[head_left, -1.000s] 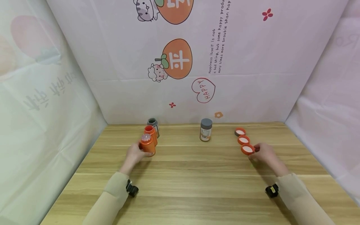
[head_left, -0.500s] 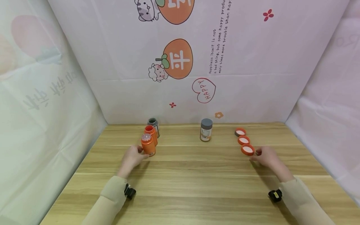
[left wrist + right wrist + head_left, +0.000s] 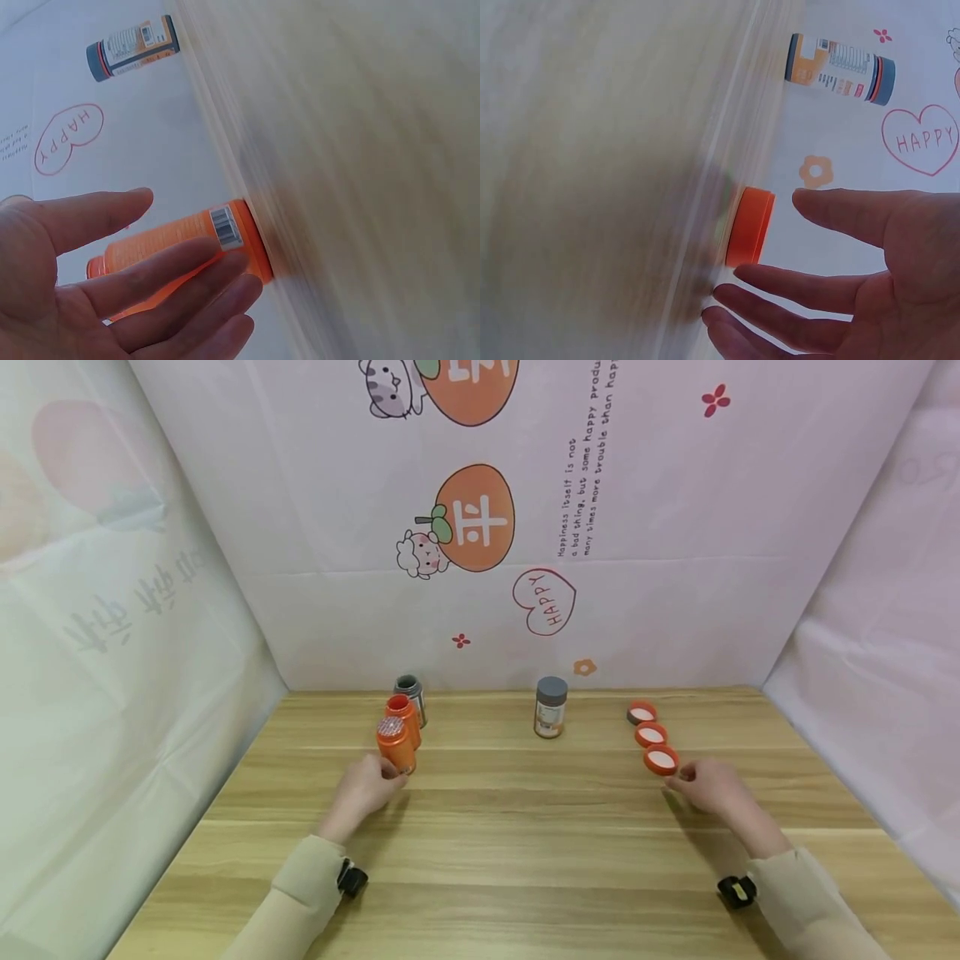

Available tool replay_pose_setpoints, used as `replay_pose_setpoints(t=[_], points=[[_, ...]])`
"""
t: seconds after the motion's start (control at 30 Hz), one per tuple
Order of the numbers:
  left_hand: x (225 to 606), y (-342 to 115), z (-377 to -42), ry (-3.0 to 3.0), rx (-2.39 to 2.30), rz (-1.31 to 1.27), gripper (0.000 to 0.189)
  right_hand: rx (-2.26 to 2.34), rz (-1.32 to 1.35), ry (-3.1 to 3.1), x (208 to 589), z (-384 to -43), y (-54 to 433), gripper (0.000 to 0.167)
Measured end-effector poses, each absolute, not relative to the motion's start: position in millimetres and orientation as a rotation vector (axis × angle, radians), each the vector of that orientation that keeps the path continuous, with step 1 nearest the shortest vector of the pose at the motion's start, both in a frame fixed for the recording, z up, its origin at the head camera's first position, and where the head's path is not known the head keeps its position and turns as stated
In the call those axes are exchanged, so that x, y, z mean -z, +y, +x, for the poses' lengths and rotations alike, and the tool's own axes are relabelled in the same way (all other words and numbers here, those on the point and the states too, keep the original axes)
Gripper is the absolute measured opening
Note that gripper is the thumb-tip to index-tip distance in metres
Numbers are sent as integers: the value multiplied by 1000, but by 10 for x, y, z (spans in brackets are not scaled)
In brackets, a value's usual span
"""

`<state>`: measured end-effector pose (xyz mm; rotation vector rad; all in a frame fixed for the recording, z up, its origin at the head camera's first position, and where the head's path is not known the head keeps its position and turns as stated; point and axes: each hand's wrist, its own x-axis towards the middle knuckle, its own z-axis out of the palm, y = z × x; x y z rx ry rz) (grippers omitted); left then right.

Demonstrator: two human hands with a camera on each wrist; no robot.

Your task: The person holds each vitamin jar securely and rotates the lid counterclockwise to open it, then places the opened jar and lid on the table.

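My left hand [image 3: 367,789] is just in front of the nearest orange bottle [image 3: 396,747], its thumb and fingers spread apart in the left wrist view. That bottle stands upright with a patterned silvery top. Behind it are an uncapped orange bottle [image 3: 406,718] and an uncapped grey bottle [image 3: 412,695], in a slanting row. Over on the right, my right hand [image 3: 708,785] lies close to the nearest orange lid [image 3: 661,761], fingers extended and nothing held. White linings face up in that lid, the second orange lid [image 3: 650,735] and the grey-and-orange lid [image 3: 641,713].
A bottle with a grey cap [image 3: 551,706] stands at the back, between the bottle row and the lids. The wooden table [image 3: 495,860] ends at a printed white backdrop [image 3: 645,610]. White sheets hang at both sides.
My left hand has let go of the nearest orange bottle and drawn slightly back towards me. The right hand has eased away from the nearest lid. Bottles and lids stay where they were.
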<state>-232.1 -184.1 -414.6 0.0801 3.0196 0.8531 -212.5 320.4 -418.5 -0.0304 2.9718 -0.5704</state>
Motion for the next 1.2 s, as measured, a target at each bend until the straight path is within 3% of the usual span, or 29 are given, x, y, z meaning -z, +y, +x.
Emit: replay_pose_setpoints(t=[0.53,0.73,0.97,1.2], points=[[4226,-1599,-2322,2998,-819,194,34,565,-180,2993,4209,-2026,2972,29],[4237,-1513,-2342,2955,-889,307,39,564,-239,2990,4215,-2021,2859,34],[4240,-1423,-2375,2905,-958,380,44,567,-285,2990,4219,-2037,2739,51],[4234,-1301,-2424,2918,-956,417,47,575,-308,3010,4223,-2074,2628,51]])
